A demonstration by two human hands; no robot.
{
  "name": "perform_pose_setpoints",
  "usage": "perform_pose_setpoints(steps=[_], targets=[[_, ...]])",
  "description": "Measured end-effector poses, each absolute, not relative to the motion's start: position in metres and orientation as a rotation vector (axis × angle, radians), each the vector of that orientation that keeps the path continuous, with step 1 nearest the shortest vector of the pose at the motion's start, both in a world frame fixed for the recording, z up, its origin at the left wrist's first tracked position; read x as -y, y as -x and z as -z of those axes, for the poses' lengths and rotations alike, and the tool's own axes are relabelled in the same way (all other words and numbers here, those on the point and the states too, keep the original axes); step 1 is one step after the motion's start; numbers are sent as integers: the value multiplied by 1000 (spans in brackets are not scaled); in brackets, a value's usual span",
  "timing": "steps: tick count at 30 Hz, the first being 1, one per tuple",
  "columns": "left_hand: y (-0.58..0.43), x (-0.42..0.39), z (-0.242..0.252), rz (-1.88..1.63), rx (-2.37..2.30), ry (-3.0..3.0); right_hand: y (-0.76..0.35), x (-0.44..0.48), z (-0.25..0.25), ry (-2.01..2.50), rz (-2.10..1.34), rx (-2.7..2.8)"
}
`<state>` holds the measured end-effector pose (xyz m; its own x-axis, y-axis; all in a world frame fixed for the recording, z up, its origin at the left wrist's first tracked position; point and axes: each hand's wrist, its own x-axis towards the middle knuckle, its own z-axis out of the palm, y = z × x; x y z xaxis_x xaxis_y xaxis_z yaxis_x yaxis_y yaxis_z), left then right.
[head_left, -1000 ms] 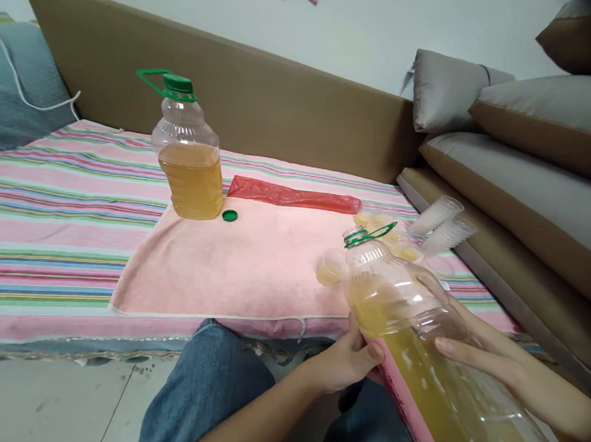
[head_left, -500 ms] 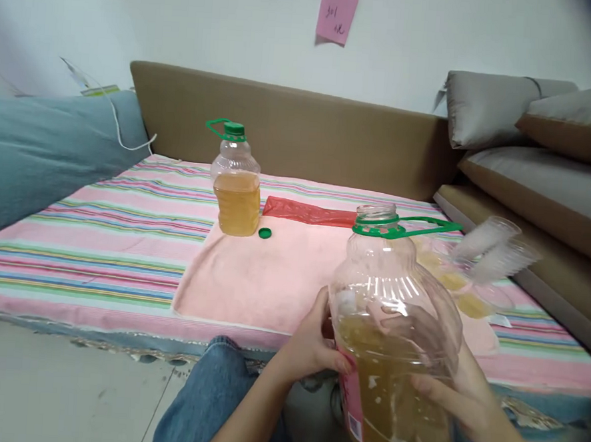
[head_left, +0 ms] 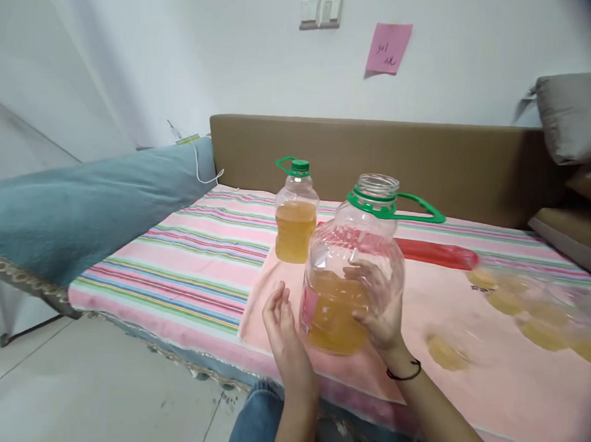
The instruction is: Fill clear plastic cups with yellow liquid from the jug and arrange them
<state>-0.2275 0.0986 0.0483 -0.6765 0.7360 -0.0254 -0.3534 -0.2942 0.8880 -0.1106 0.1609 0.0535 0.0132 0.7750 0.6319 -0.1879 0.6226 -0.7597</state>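
A large clear plastic jug [head_left: 339,317] with golden liquid stands uncapped on the pink cloth [head_left: 415,388], its green handle [head_left: 421,212] sticking out to the right. My left hand [head_left: 286,334] is at the jug's left side, fingers stretched out and a little apart from it. My right hand [head_left: 378,306] is open at the jug's right side, fingers spread and thumb toward the front; whether it touches the plastic I cannot tell. A second jug [head_left: 295,231], capped in green, stands farther back with similar liquid.
Clear plastic cups [head_left: 544,323] with yellowish liquid, blurred, stand on the right, and one cup [head_left: 445,350] sits closer. A red plastic bag [head_left: 438,254] lies behind. A striped sheet [head_left: 183,261] covers the bed, with a brown headboard [head_left: 379,156] and stacked cushions [head_left: 582,118] beyond.
The jug has gone from above my lap onto the cloth. My left hand has come off it, and my right hand's fingers have spread. The view has turned left.
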Motion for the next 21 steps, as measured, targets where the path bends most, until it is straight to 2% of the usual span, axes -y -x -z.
perform_pose_setpoints(steps=[6,12,21], targets=[[242,-96,-51,-1968,-1475,-305,161,-205,-38,507,-809,1397],[234,-99,-66,-1827,-1482,-189,180,-215,-25,535,-849,1421],[227,-98,-57,-1803,-1518,-341,170,-211,-29,588,-965,1549]])
